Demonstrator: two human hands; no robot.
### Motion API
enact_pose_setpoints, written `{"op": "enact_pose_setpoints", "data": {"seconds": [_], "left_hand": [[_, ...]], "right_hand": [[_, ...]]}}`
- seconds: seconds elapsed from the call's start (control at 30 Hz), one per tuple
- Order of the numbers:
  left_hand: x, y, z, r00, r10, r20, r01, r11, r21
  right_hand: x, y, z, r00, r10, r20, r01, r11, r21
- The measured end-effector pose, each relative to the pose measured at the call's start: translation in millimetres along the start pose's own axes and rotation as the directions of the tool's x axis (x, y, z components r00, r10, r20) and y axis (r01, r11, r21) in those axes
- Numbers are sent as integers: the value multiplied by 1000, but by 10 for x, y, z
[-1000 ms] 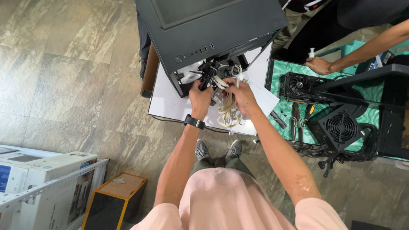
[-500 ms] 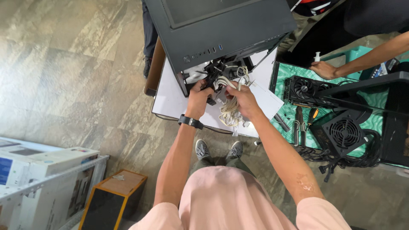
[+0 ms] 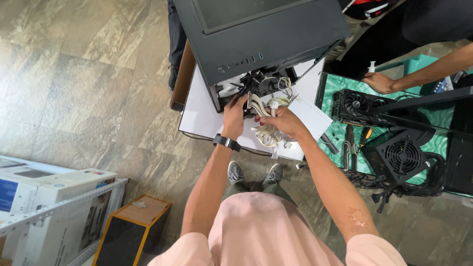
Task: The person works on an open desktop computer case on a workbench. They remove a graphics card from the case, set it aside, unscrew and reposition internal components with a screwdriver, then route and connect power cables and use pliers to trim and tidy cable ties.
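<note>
Head view. At upper centre of the frame, the left hand [image 3: 233,117], a black watch [image 3: 226,142] on its wrist, reached into the open end of a black metal computer case [image 3: 266,34] lying on a white board [image 3: 199,111]; its grip could not be told. The right hand [image 3: 283,122] closed around a bundle of pale ribbed cables [image 3: 266,132] just below the case opening. At upper right, a co-worker's hand [image 3: 378,82] rested near a black graphics card [image 3: 357,104] on a green mat [image 3: 340,135].

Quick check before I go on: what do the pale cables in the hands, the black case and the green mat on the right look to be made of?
Cable bundle, held by the left hand and right hand: probably plastic-sheathed wire, cream, limp, looping. Computer case: likely painted sheet metal, matte black with crisp flat edges, though plastic panels are possible. Mat: seemingly soft rubber or vinyl, lying flat, green marbled print.
</note>
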State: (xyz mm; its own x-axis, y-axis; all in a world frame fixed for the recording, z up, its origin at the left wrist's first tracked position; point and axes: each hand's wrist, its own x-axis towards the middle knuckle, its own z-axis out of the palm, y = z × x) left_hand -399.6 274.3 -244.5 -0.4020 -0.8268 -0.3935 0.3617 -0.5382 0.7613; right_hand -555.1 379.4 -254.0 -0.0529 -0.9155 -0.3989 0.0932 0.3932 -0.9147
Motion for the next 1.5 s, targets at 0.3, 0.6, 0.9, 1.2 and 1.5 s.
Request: {"op": "enact_pose_setpoints", "data": {"seconds": [0.3,0.6,0.9,1.2,1.5], "left_hand": [[33,124,-31,979,-128,157,170,942,-289],[36,21,26,990,54,130,-54,999,2],[5,-87,142,850,484,207,-483,563,671],[-110,-266,230,658,711,247,-560,242,793],[-638,-649,602,697,358,621,-716,395,575]], "right_hand": [[70,31,57,982,85,-171,-72,994,80],[-184,59,-312,989,-135,-58,144,802,580],[-477,318,-698,925,-95,-369,296,788,540],[-679,425,-968,529,-441,-725,83,877,-473],[-520,423,-970,574,-129,-809,-239,918,-316]]}}
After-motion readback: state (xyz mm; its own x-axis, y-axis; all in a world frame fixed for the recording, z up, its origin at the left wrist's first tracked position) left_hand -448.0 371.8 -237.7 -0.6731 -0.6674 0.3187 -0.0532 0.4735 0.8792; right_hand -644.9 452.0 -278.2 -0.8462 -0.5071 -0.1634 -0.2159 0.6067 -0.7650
